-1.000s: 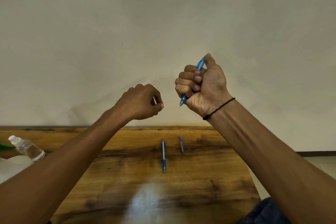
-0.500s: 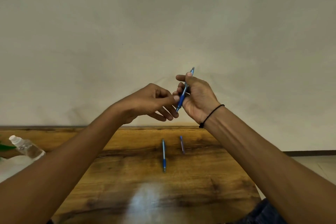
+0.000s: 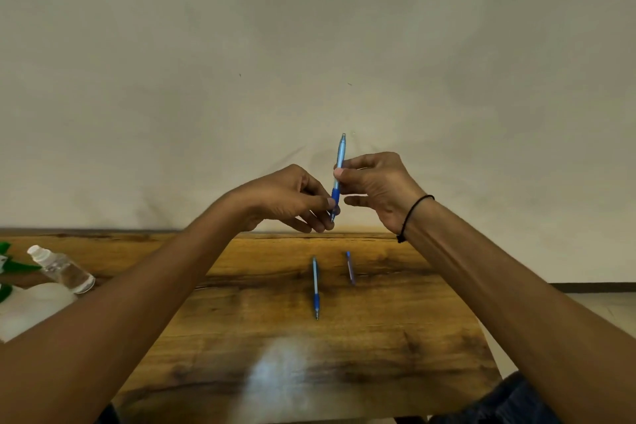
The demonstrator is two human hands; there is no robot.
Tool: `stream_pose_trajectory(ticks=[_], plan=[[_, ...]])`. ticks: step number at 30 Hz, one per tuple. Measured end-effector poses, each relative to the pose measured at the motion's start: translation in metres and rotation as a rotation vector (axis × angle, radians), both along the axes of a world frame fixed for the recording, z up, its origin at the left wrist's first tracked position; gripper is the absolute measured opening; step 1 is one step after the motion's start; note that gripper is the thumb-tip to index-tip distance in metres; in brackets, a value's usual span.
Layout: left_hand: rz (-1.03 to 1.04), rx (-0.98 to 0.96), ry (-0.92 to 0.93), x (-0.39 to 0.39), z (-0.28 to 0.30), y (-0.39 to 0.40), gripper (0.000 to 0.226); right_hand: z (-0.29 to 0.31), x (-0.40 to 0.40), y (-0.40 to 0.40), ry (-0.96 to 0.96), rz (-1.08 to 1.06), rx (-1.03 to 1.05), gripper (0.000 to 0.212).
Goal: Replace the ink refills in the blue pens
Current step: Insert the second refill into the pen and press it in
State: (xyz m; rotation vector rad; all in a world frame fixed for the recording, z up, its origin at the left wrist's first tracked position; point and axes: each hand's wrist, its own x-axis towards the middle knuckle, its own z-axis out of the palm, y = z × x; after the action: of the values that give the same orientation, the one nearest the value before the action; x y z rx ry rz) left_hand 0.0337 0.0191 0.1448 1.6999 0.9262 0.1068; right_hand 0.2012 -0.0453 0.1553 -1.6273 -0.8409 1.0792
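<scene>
We held the slim translucent blue plastic pen (image 3: 338, 175) upright above the tabletop's (image 3: 395, 337) far edge, right hand (image 3: 377, 188) pinching its barrel, left hand (image 3: 292, 198) pinching its dark grip section, apparently ready to unscrew it.

We see wood table (image 3: 395, 337), glossy varnish w/ glare patch near edge. Held pen (image 3: 340, 158): translucent blue plastic, darker matt grip. Pen on table (image 3: 315, 286) same plastic. Far-left bottle (image 3: 63, 272) clear plastic. Wall (image 3: 309, 45) matt.
</scene>
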Motion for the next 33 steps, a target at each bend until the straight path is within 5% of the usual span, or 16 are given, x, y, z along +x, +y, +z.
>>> stream_pose_trajectory(ticks=[4,7,10,17,23,30,33], plan=[[-0.085,0.322,0.316,-0.001,-0.012,0.002,0.030,-0.022,-0.003,0.006,-0.234,0.021,-0.117,0.012],[-0.105,0.548,0.491,-0.008,-0.021,0.002,0.033,-0.051,-0.007,0.009,-0.431,0.067,-0.237,0.027],[-0.105,0.613,0.544,-0.009,-0.023,0.002,0.034,-0.081,-0.009,0.017,-0.530,0.110,-0.364,0.016],[-0.134,0.709,0.630,-0.006,-0.032,0.006,0.035,-0.147,-0.020,0.027,-0.830,0.223,-0.497,0.043],[-0.146,0.754,0.636,-0.004,-0.036,0.007,0.035,-0.181,-0.019,0.021,-0.888,0.261,-0.508,0.051],[-0.152,0.794,0.629,-0.002,-0.036,0.006,0.034,-0.199,-0.023,0.017,-0.870,0.360,-0.612,0.097],[-0.149,0.805,0.624,-0.003,-0.037,0.006,0.035,-0.191,-0.022,0.018,-0.859,0.364,-0.641,0.095]])
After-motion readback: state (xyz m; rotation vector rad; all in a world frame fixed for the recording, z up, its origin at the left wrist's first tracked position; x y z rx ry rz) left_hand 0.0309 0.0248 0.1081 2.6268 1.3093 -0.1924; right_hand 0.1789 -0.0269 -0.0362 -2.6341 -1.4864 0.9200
